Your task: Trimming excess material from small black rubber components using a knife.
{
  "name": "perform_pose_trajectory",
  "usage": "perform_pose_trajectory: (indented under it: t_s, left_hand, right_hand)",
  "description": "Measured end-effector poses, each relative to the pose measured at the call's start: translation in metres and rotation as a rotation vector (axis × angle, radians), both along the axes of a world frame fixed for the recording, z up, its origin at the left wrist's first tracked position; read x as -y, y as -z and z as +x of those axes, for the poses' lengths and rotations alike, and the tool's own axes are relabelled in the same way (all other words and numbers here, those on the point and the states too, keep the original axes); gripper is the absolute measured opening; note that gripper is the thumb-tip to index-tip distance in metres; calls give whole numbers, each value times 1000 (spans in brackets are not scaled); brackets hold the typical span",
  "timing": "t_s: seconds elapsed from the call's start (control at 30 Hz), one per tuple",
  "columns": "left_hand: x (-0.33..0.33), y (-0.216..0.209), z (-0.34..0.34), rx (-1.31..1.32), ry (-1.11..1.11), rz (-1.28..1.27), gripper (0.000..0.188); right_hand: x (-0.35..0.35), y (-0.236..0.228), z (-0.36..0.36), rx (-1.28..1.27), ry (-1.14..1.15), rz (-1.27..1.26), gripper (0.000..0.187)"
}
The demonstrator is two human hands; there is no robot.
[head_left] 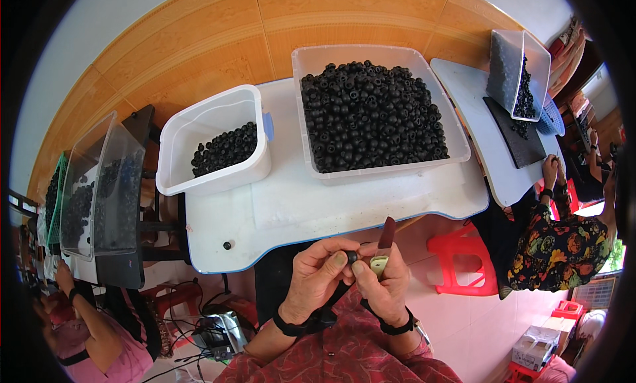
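Close to my body, in front of the table, my left hand (317, 270) pinches a small round black plastic piece (352, 256) between thumb and fingers. My right hand (384, 283) is closed around a small knife (387, 234) with a pale green handle; its dark reddish blade points up and away from me. The right thumb rests against the black piece. A large clear bin (391, 171) heaped with similar black pieces stands on the table beyond my hands. To its left, a white tub (225, 184) holds a smaller pile of them.
One loose black piece (227, 245) lies near the front left of the white table (291, 207). Co-workers sit on both sides, with a tilted clear bin (530, 68) at the right table and another bin (96, 191) at the left. A red stool (464, 260) stands right of me; cables (192, 317) lie left.
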State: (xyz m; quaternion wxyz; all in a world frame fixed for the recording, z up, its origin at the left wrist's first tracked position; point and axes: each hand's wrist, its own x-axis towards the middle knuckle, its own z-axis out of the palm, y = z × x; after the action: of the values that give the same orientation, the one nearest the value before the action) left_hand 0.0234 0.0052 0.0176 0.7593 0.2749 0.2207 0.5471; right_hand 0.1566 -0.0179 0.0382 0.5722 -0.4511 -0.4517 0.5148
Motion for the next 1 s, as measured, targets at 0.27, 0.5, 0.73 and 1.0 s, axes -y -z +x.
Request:
perform_pose_trajectory:
  t_s: [0.27, 0.5, 0.73, 1.0]
  left_hand:
    - [-1, 0, -6, -4, -4, -13, 26]
    - [0, -2, -7, -21, -53, -34, 24]
    - [1, 4, -6, -86, -104, -30, 22]
    - [1, 2, -6, -103, -117, -29, 20]
  right_hand:
    - [-1, 10, -2, 231, -21, 124, 17]
    - [-3, 6, -7, 351, -58, 158, 21]
    - [-6, 4, -8, 501, -57, 186, 21]
    - [-7, 3, -9, 557, -43, 180, 21]
